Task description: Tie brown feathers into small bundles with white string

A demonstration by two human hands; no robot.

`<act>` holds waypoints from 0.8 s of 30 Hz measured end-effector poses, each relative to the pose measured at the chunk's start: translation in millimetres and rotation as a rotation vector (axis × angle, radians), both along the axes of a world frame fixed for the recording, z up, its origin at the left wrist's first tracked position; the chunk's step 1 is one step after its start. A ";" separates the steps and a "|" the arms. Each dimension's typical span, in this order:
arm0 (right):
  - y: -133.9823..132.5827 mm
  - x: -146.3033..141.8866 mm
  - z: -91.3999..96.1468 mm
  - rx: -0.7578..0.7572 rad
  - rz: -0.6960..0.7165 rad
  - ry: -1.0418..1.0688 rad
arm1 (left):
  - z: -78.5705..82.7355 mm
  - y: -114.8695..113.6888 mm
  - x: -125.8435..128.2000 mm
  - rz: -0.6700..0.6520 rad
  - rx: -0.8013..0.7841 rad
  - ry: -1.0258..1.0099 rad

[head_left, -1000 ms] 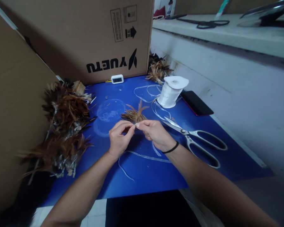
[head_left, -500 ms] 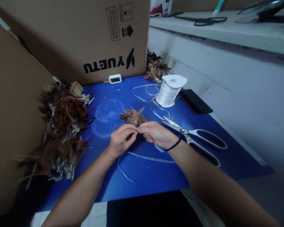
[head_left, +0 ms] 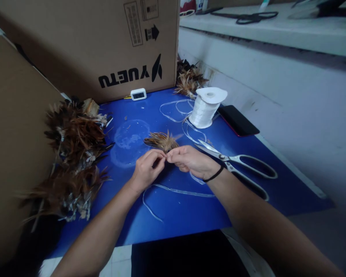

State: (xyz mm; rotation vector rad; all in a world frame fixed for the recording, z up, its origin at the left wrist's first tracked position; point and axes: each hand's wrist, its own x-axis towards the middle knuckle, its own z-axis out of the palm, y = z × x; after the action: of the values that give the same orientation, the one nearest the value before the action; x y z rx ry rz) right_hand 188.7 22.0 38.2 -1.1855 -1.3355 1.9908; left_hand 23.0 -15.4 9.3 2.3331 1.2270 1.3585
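Observation:
Over the blue tabletop, my left hand [head_left: 149, 168] and my right hand [head_left: 192, 162] meet fingertip to fingertip. My right hand is closed at the near end of a small brown feather bundle [head_left: 160, 141], whose feathers fan out beyond the fingers toward the left. Thumb and forefinger of my left hand are pinched against the right fingertips; what lies in that pinch is too small to make out. A thin white ribbon [head_left: 187, 193] runs across the table below the hands and passes beneath my right wrist. Open-bladed scissors [head_left: 225, 157] lie just right of my right hand.
A white ribbon spool [head_left: 205, 109] stands behind the scissors, loose loops beside it, near a dark phone [head_left: 238, 120]. Feather piles [head_left: 77, 142] line the left side; another feather clump [head_left: 190, 79] sits at the back. A large cardboard box [head_left: 83, 46] and a small white display [head_left: 138, 94] are behind.
Both hands stay pinched together at the feather bundle, with only a slight shift of the fingers. The whole view has moved a little, so most things sit slightly higher.

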 end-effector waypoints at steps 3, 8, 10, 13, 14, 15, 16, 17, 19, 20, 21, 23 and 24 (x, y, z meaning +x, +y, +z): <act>0.4 1.3 -2.6 0.198 -0.011 -0.114 | 0.1 -0.4 0.9 -0.004 -0.092 -0.021; 3.4 5.7 -8.3 0.594 0.060 -0.407 | -5.2 0.7 2.0 -0.001 -0.425 -0.175; 3.3 7.7 -6.4 0.690 0.100 -0.507 | -8.1 1.9 2.7 -0.029 -0.568 -0.279; 1.8 10.5 -0.8 0.749 0.176 -0.593 | -10.7 3.5 4.1 -0.060 -0.721 -0.419; 1.2 11.4 0.8 0.765 0.200 -0.606 | -11.0 3.8 4.6 -0.059 -0.754 -0.456; 0.7 12.2 2.1 0.782 0.220 -0.615 | -11.0 4.1 5.0 -0.057 -0.779 -0.488; 0.3 12.9 2.9 0.799 0.235 -0.622 | -10.9 4.3 5.3 -0.058 -0.801 -0.514; -0.1 13.4 3.5 0.817 0.243 -0.628 | -10.5 4.5 5.5 -0.062 -0.817 -0.538; -0.8 13.9 3.9 0.846 0.245 -0.639 | -9.7 5.0 5.9 -0.072 -0.844 -0.579; -1.2 14.0 4.0 0.858 0.242 -0.643 | -9.2 5.3 6.0 -0.074 -0.854 -0.597; -1.6 13.9 4.3 0.867 0.239 -0.647 | -8.7 5.7 6.0 -0.073 -0.863 -0.614; -2.4 13.7 5.2 0.878 0.236 -0.651 | -7.9 6.2 6.0 -0.068 -0.881 -0.635; -2.7 13.6 5.8 0.879 0.235 -0.652 | -7.6 6.4 6.0 -0.067 -0.888 -0.640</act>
State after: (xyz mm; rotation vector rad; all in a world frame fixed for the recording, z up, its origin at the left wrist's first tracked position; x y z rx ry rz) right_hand 202.4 19.3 44.0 -1.2636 -2.4003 0.8744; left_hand 28.9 -9.0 1.7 1.2000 1.1678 1.0695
